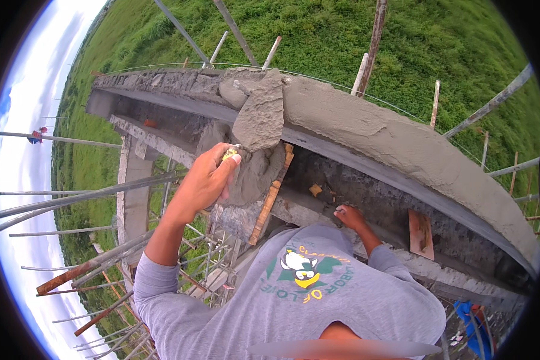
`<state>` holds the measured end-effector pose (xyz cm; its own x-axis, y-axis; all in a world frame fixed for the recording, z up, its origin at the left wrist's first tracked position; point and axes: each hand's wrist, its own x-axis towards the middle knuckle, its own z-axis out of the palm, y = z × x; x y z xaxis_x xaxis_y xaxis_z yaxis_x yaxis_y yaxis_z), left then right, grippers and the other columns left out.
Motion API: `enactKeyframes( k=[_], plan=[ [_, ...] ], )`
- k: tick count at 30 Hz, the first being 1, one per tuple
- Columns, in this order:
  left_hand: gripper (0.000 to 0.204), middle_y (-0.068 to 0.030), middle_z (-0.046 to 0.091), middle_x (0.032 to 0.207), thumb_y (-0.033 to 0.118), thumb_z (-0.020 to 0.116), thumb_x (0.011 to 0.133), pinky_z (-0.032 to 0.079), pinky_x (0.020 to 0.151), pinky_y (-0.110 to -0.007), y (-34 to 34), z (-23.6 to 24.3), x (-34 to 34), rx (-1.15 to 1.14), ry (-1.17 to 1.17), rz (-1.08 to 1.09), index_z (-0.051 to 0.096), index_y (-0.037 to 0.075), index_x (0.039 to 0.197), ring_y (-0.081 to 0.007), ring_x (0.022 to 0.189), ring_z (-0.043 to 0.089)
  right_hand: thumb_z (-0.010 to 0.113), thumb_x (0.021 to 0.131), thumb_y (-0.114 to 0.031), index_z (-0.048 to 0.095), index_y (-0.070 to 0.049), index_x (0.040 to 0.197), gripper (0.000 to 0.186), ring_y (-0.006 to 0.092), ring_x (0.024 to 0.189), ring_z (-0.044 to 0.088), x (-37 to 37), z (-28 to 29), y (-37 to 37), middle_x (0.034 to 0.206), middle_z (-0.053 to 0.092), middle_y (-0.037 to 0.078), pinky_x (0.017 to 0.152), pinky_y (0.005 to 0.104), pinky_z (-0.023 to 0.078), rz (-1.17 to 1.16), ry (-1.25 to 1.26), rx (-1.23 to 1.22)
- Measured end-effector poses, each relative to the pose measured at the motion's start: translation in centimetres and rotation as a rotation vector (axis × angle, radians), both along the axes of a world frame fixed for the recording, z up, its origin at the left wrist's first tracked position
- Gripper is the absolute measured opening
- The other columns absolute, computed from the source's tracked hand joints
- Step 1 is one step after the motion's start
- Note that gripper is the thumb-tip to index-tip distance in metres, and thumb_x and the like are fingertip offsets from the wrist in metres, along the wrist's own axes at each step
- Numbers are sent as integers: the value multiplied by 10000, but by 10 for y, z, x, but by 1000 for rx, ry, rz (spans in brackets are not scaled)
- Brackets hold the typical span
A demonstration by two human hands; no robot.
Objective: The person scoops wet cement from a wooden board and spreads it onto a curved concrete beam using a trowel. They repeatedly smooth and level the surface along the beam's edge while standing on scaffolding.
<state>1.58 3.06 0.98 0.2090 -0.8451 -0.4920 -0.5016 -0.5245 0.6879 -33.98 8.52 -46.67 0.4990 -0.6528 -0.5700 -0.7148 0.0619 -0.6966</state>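
My L hand [209,177] is wrapping tight round the trowel's [261,120] yellowish handle [230,155]; blade's showing across the curved ledge's [168,99] near edge, caked w/ mortar [269,96]. Prob. weighing nose-heavy, stiff blade, slick if wet, so handle's the spot. R hand [350,216] is curling by the trough [372,192]; can't tell if it's holding smth.

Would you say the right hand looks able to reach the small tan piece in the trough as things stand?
Probably yes: the right hand is close to the small tan piece, appears to hold no tool, and nothing visible blocks the gap between them.
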Motion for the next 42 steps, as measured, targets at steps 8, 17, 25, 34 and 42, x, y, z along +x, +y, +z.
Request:
enactKeyframes(
  k=[8, 17, 25, 34, 42],
  plan=[
    [411, -22, 532, 745, 329, 490, 1095, 448, 484, -260, -21, 13, -10, 95, 50, 25, 600, -34, 1254, -107, 516, 542, 713, 924, -452, 709, -104, 1152, 416, 300, 927, 732, -16, -19, 8, 989, 764, 111, 817, 428, 558, -29, -24, 45],
    [419, -37, 561, 758, 301, 474, 1088, 443, 466, -287, -26, 16, -24, 135, 46, 71, 581, -50, 1289, -123, 528, 562, 718, 927, -423, 700, -90, 1143, 397, 301, 916, 733, -23, -24, 4, 986, 765, 122, 804, 429, 559, -66, -84, 66],
    [381, -41, 569, 756, 300, 464, 1094, 445, 477, -281, -30, 16, -65, 153, 102, -41, 585, -38, 1221, -119, 513, 565, 720, 925, -424, 716, -100, 1129, 383, 306, 961, 734, -21, -23, 0, 1027, 766, 129, 824, 418, 557, -44, -85, 72],
    [382, -22, 538, 741, 304, 477, 1102, 439, 459, -258, -20, 14, -64, 87, -12, 40, 585, -34, 1244, -107, 490, 538, 716, 921, -436, 707, -93, 1123, 398, 308, 911, 734, -30, -29, 7, 960, 762, 123, 803, 431, 560, -86, -124, 36],
    [345, -21, 532, 706, 285, 505, 1088, 436, 485, -264, -20, 3, -102, 99, 39, -254, 590, -15, 1235, -105, 506, 547, 723, 916, -434, 720, -92, 1123, 399, 316, 922, 734, -28, -38, 7, 984, 764, 129, 807, 436, 561, -70, -101, 56]
  ],
)
